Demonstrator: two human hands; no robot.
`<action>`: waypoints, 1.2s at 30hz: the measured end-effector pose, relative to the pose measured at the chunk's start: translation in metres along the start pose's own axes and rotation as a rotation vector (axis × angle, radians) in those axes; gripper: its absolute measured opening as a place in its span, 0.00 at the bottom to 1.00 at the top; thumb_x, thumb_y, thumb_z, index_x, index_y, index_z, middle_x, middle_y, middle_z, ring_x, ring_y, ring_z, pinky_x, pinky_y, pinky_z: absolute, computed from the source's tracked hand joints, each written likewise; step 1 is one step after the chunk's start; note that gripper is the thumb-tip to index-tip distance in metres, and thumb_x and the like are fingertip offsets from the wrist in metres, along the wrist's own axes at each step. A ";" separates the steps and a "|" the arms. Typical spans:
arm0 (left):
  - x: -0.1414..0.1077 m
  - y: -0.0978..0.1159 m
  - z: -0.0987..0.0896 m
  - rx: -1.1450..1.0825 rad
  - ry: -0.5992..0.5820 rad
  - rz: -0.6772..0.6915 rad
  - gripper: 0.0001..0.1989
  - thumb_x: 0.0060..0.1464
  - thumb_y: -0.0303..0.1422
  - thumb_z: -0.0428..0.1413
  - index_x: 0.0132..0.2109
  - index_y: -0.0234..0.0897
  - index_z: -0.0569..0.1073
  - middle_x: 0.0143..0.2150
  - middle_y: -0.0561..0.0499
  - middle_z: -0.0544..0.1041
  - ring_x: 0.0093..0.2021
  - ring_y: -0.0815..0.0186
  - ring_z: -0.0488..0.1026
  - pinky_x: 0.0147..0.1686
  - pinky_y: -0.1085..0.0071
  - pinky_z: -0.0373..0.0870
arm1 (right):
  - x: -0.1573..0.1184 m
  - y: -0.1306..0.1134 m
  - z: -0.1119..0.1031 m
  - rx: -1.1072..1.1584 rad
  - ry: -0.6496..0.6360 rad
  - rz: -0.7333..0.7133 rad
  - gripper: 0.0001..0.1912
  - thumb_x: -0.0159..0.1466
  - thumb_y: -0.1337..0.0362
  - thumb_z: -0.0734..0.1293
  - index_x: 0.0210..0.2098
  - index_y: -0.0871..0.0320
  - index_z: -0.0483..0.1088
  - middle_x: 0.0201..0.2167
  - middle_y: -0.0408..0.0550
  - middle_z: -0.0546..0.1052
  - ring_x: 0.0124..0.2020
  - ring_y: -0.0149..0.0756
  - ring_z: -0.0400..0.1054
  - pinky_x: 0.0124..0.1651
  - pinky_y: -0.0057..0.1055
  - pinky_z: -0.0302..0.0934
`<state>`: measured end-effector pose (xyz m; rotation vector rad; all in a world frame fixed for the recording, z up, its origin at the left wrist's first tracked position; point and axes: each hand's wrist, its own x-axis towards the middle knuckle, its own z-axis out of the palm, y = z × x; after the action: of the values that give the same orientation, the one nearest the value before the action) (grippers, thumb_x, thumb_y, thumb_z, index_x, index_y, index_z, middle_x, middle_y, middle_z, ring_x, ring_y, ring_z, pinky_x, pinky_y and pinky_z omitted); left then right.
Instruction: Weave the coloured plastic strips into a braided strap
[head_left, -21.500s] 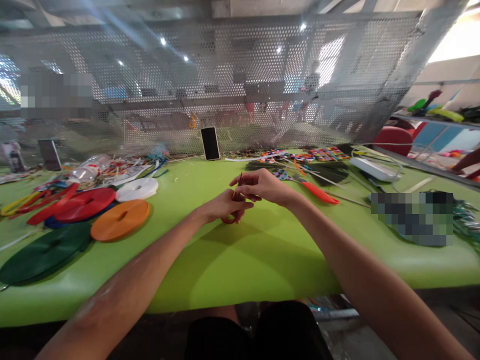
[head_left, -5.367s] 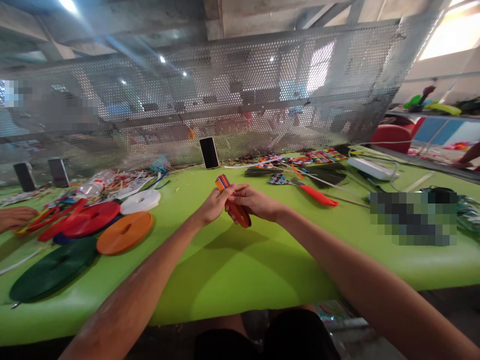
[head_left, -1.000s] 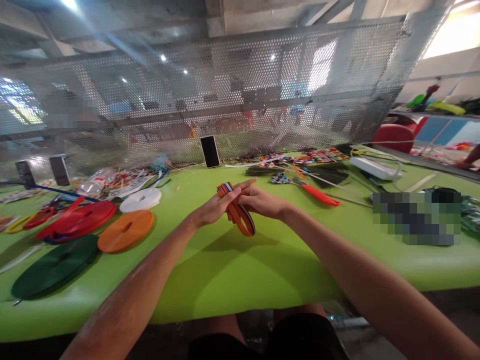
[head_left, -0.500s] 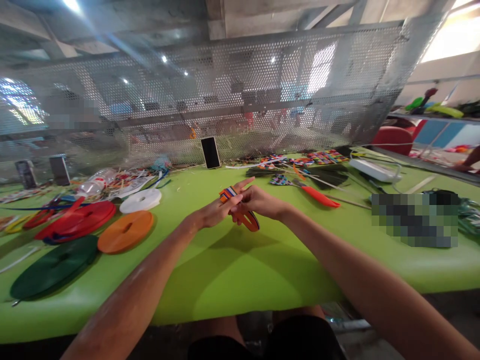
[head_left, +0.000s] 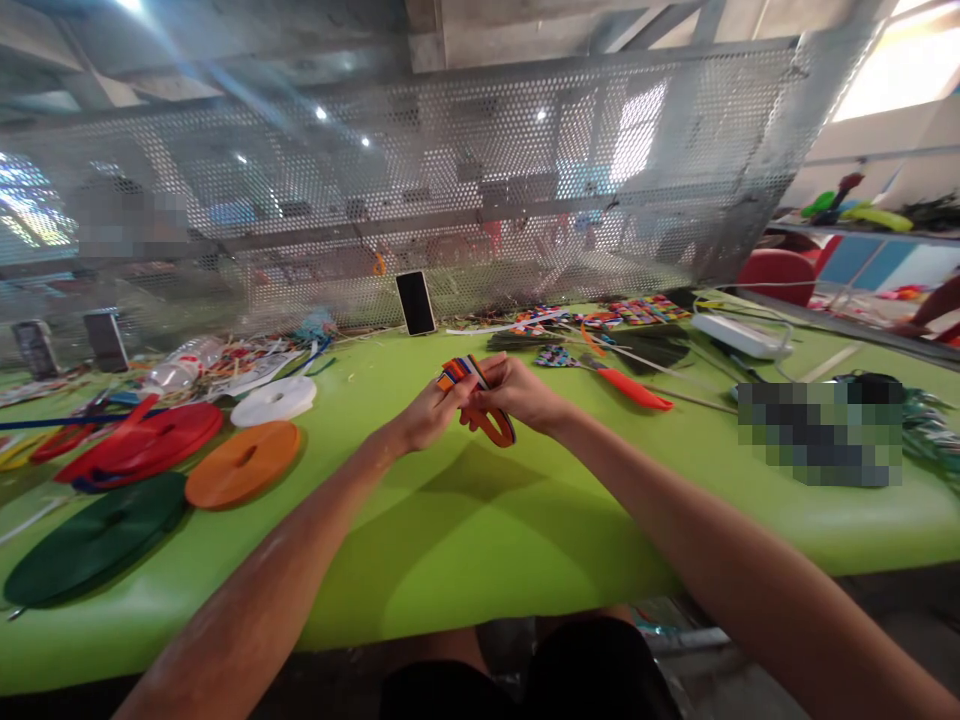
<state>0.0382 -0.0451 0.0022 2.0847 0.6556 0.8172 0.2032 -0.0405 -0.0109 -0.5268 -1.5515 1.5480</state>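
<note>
Striped strap bundle, head view: between your left hand and right hand, above green tabletop. Left closed around it, striped end poking past thumb; right gripping it too, fingertips partly hidden. Orange loop hangs below both.

- The left hand and right hand are holding straps over the table.
- Rolls are lying on the table, to the left of the hands.
- A bottle is lying behind the rolls.
- A phone is standing behind the hands, in front of the mesh.
- A tool is lying to the right of the hands.
</note>
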 end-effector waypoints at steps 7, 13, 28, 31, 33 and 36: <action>0.000 0.000 -0.001 -0.036 -0.077 -0.047 0.29 0.64 0.47 0.42 0.65 0.36 0.62 0.31 0.51 0.73 0.27 0.69 0.65 0.30 0.72 0.64 | -0.002 -0.005 0.000 -0.037 -0.008 0.061 0.14 0.45 0.63 0.79 0.26 0.65 0.76 0.21 0.47 0.79 0.21 0.32 0.73 0.28 0.29 0.71; -0.002 0.001 0.000 -0.034 -0.068 -0.073 0.26 0.63 0.45 0.45 0.62 0.37 0.66 0.29 0.53 0.71 0.27 0.69 0.62 0.31 0.71 0.64 | -0.002 -0.004 -0.003 -0.044 -0.018 0.071 0.12 0.46 0.64 0.78 0.27 0.65 0.77 0.22 0.48 0.80 0.22 0.33 0.74 0.27 0.29 0.71; 0.002 -0.001 0.002 -0.026 0.066 -0.077 0.29 0.61 0.51 0.48 0.58 0.33 0.72 0.21 0.55 0.70 0.19 0.72 0.66 0.19 0.78 0.66 | 0.002 0.002 0.000 -0.084 -0.103 0.094 0.12 0.51 0.64 0.75 0.29 0.63 0.72 0.23 0.46 0.78 0.23 0.31 0.73 0.28 0.27 0.69; 0.002 0.001 0.002 -0.003 0.069 -0.061 0.29 0.62 0.50 0.46 0.59 0.33 0.71 0.23 0.53 0.73 0.19 0.72 0.68 0.18 0.78 0.67 | 0.001 -0.001 -0.002 -0.072 -0.137 0.130 0.08 0.54 0.66 0.72 0.31 0.64 0.72 0.26 0.47 0.79 0.26 0.31 0.73 0.31 0.27 0.69; 0.001 -0.001 0.001 0.033 0.098 -0.047 0.28 0.63 0.49 0.45 0.59 0.33 0.71 0.24 0.52 0.75 0.18 0.72 0.68 0.18 0.78 0.66 | 0.000 -0.003 -0.003 -0.058 -0.142 0.125 0.07 0.55 0.68 0.71 0.33 0.64 0.72 0.27 0.48 0.79 0.27 0.31 0.74 0.33 0.28 0.70; 0.001 -0.008 -0.004 0.180 0.180 -0.011 0.26 0.64 0.47 0.44 0.58 0.34 0.72 0.31 0.50 0.78 0.21 0.71 0.71 0.21 0.76 0.69 | -0.001 -0.004 -0.002 -0.007 -0.159 0.136 0.08 0.54 0.68 0.71 0.33 0.64 0.71 0.28 0.47 0.78 0.25 0.31 0.73 0.32 0.29 0.70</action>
<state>0.0344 -0.0379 -0.0014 2.1822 0.8644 0.9790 0.2067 -0.0403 -0.0079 -0.5327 -1.6699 1.7236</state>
